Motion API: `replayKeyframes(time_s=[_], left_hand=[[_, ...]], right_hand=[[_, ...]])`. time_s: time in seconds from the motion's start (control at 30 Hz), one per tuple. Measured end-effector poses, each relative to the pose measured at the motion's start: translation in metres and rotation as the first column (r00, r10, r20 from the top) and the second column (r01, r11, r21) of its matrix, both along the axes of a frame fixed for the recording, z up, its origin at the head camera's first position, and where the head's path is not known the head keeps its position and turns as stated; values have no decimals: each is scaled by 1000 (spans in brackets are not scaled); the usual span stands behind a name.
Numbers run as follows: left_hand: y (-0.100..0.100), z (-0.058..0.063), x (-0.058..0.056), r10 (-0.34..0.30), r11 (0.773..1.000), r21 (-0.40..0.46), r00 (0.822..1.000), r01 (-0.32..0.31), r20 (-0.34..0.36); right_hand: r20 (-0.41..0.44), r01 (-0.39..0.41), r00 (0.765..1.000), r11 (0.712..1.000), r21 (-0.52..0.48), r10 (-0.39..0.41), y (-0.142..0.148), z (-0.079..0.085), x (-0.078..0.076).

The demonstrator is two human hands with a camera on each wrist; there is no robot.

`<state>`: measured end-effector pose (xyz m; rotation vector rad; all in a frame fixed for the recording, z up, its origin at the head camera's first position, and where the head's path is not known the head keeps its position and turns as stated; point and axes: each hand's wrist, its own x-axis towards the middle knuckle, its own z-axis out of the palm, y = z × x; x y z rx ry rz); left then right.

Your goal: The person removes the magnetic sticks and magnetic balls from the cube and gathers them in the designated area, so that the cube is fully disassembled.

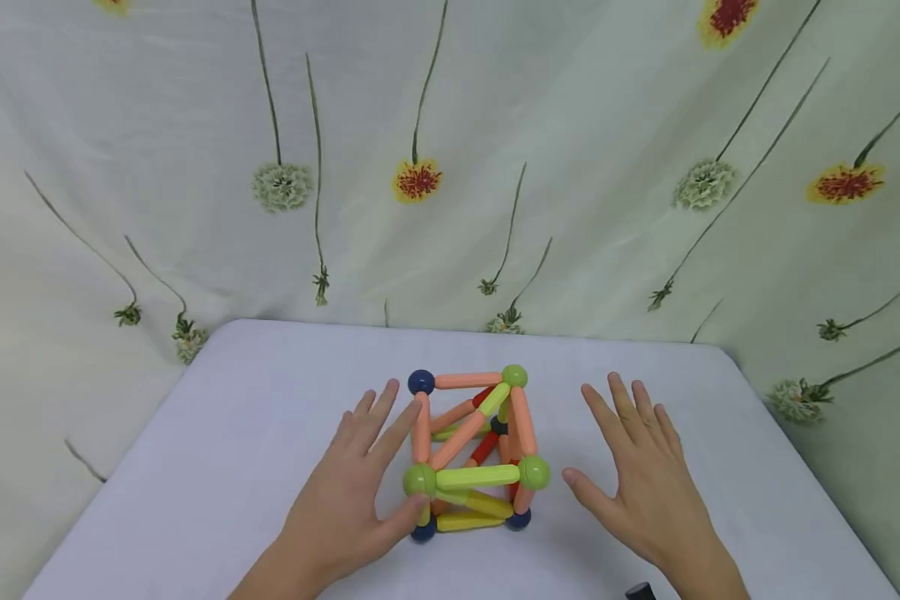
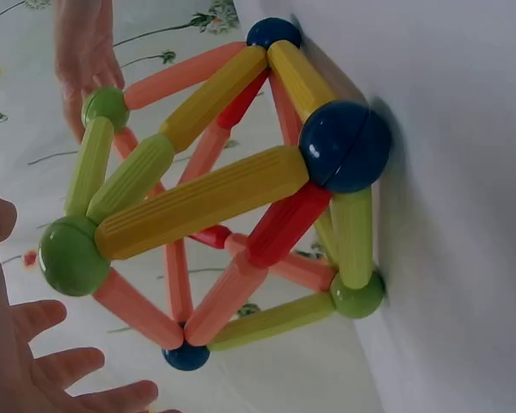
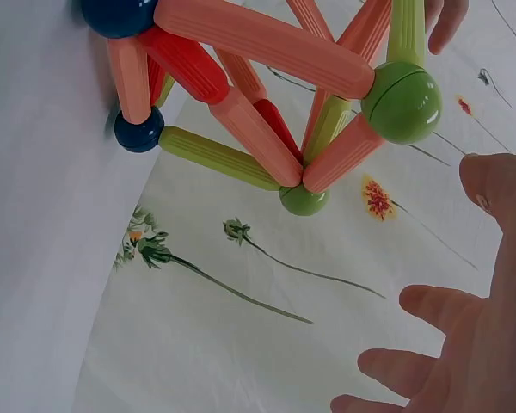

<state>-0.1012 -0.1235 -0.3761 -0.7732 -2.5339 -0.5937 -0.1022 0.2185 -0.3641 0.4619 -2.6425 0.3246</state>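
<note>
Flower-print cloth (image 1: 585,125) backs our white bench (image 1: 307,375), where a ball-and-rod cube frame (image 1: 478,476) stands assembled between left hand (image 1: 360,483) and right hand (image 1: 641,479), fingers of both spread, gripping nothing; we judge this a hands-off step, any next lift calling for a grip from both sides.

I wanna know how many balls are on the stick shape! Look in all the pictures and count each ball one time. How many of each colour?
Green balls: 4
Dark blue balls: 4
Total: 8 balls
</note>
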Motion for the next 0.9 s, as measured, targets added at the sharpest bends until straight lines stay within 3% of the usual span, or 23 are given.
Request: replayKeyframes(time_s=[0.17, 0.4, 0.67, 0.8, 0.9], left_hand=[[8, -5, 1, -112, 988, 107, 993, 115, -37], [9, -10, 2, -130, 971, 191, 987, 146, -93], [16, -19, -2, -222, 900, 336, 955, 278, -197], [17, -22, -4, -234, 876, 376, 948, 301, -215], [16, -24, -5, -231, 866, 401, 950, 299, -208]], right_hand=[[-26, -41, 999, 999, -27, 41, -2, 1, -2], [-53, -146, 988, 985, -93, 142, -9, 0, 1], [-33, -206, 978, 963, -171, 204, -16, -4, 6], [-39, -265, 964, 932, -247, 263, -21, -8, 8], [-44, -319, 945, 889, -329, 323, -26, -11, 8]])
